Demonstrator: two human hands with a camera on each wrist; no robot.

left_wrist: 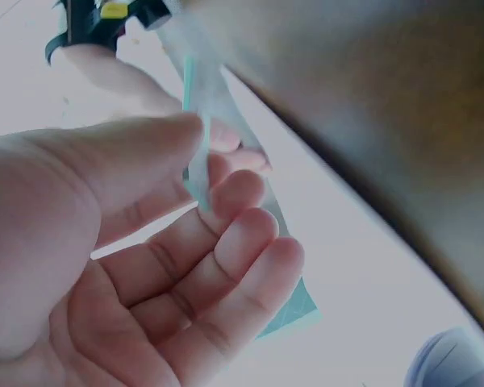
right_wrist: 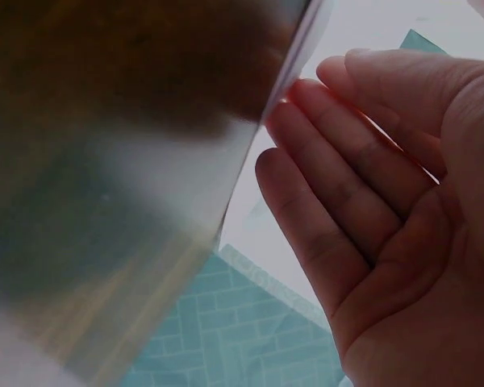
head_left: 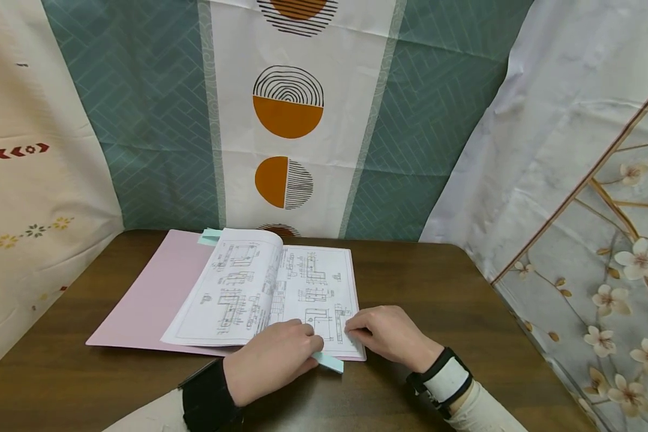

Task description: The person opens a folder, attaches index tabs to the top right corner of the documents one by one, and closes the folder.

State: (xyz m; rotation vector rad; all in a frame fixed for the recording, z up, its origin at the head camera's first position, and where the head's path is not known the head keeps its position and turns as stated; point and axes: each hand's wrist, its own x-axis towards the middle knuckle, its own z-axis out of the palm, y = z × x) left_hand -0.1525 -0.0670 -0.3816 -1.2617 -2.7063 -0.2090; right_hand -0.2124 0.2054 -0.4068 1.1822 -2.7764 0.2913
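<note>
From the head camera I see my left hand [head_left: 274, 360] pinching a light-blue strip [head_left: 328, 362] at the near edge of the drawing sheets [head_left: 264, 294] on the pink folder [head_left: 151, 294]; my right hand [head_left: 384, 333] rests fingertips there, hiding the corner. The left wrist view shows thumb and fingers clamped on the strip. The right wrist view shows straight fingers, close together, with blurred surroundings.

Makeshift recording corner: brown table [head_left: 453, 288] amid hung patterned cloths [head_left: 156, 120].

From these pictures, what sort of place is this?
Probably a makeshift desk set up for recording: a brown table boxed in by hung patterned cloths, with printed technical drawings on a pink folder.
</note>
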